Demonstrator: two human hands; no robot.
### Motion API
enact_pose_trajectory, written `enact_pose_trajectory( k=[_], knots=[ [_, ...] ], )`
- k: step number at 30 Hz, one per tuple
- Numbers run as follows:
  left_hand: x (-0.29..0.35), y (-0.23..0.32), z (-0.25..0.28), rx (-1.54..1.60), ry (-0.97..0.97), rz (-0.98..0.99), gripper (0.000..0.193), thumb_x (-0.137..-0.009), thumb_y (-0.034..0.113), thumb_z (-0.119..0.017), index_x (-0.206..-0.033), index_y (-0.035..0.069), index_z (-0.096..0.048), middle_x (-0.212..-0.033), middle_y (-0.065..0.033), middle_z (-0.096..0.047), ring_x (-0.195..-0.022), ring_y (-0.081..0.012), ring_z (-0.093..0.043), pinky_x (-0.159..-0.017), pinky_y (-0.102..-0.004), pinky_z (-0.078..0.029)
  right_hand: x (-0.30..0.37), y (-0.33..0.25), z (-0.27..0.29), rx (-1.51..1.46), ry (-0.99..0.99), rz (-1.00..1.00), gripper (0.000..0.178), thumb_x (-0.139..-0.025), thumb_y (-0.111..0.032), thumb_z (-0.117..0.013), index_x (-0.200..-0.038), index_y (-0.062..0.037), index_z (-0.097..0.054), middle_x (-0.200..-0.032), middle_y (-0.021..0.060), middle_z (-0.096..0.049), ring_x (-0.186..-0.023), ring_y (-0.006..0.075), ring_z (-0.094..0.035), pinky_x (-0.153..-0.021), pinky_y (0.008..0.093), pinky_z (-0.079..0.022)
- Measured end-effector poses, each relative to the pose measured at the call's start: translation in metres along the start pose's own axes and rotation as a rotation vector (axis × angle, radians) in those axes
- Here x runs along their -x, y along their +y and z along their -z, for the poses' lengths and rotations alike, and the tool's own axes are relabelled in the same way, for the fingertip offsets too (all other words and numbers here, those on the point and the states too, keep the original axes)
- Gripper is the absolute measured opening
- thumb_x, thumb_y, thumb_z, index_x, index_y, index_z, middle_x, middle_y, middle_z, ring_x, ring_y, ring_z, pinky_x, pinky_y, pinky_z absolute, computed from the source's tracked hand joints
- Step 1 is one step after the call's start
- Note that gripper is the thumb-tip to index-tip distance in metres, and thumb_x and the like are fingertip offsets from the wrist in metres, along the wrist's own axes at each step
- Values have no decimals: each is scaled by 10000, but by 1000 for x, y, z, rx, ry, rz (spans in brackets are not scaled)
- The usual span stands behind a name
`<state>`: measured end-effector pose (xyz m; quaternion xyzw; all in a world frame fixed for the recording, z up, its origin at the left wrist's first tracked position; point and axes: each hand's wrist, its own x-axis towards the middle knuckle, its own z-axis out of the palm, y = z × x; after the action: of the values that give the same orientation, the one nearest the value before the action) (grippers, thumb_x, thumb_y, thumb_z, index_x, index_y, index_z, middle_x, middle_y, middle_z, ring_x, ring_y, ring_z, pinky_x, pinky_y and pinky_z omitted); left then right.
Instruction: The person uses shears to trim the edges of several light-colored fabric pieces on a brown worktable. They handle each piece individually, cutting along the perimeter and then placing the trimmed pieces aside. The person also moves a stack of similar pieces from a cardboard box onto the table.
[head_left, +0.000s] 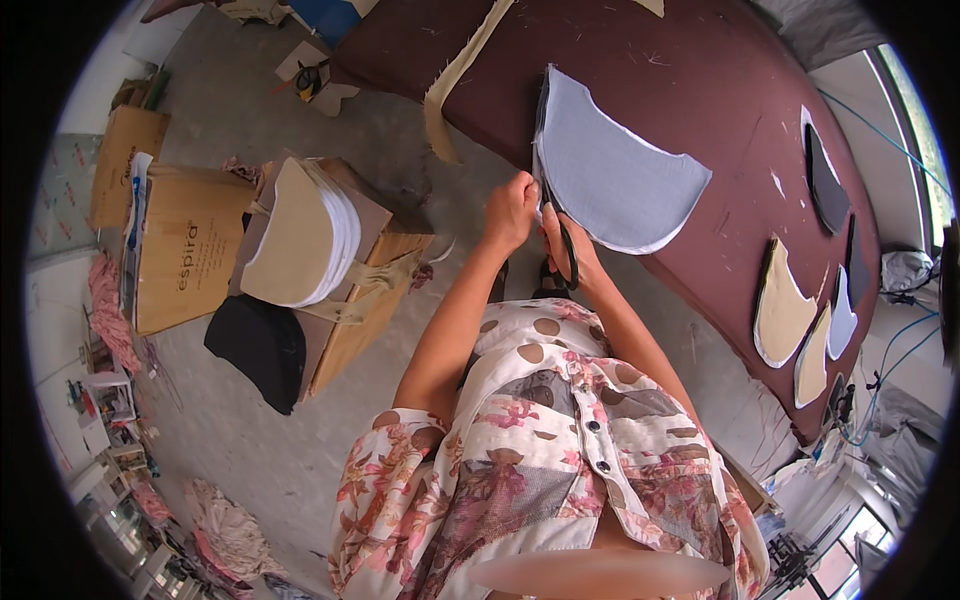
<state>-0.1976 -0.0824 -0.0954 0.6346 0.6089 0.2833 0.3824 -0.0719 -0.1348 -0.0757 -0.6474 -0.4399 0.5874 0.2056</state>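
A light blue-grey fabric piece [622,170] with a curved outline and a white underlayer lies at the near edge of the maroon-covered table [690,95]. At its left corner my left hand [512,212] is closed, pinching the fabric's edge; what sits inside the fingers is mostly hidden. Right beside it, my right hand [585,255] grips black-handled scissors [571,258]. Their blades point up toward the left edge of the piece and are partly covered by my hands.
Cardboard boxes [190,255] stand on the floor to the left, bearing a stack of beige curved pieces [290,235] and black pieces [262,350]. More beige cut pieces [782,305] lie at the table's right. A beige strip [440,120] hangs off the table edge.
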Motion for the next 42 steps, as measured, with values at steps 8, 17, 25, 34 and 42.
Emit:
enact_pose_trajectory(
  k=[8, 17, 25, 34, 42],
  knots=[
    [2, -13, -8, 73, -11, -8, 216, -894, 206, -480, -802, 17, -529, -556, -67, -504, -457, -122, -481, -451, -300, -382, 2, 22, -3, -90, 64, 142, 611, -916, -565, -323, -793, -5, -535, -579, 55, -474, -472, 153, -469, -453, 298, -373],
    [10, 6, 0, 101, -62, 21, 224, -893, 215, -481, -814, 12, -538, -573, -88, -515, -516, -157, -509, -503, -319, -405, -4, 6, 2, -252, -31, 87, 691, -904, -611, -277, -793, 20, -535, -566, 69, -488, -425, 162, -496, -415, 305, -407],
    [26, -2, -3, 63, -139, 42, 227, -890, 205, -491, -795, 4, -539, -597, -105, -543, -545, -161, -533, -518, -318, -414, -5, 6, 4, -225, 51, 131, 613, -913, -590, -301, -829, -23, -518, -547, -3, -423, -412, 100, -410, -378, 258, -325],
    [25, -2, 28, -456, -240, 111, 183, -848, 227, -582, -880, 47, -603, -632, -64, -595, -576, -157, -592, -533, -317, -454, 0, -4, 14, -298, -41, 40, 663, -899, -604, -315, -840, 18, -536, -567, 45, -481, -439, 147, -496, -434, 285, -399],
    [-28, 14, 14, 225, -91, 305, 291, -863, 311, -586, -867, 21, -600, -641, -20, -610, -487, -94, -548, -432, -250, -418, 17, 16, 11, -220, -72, 30, 648, -902, -598, -317, -841, 9, -536, -578, 48, -491, -456, 142, -512, -460, 278, -416]
  ],
)
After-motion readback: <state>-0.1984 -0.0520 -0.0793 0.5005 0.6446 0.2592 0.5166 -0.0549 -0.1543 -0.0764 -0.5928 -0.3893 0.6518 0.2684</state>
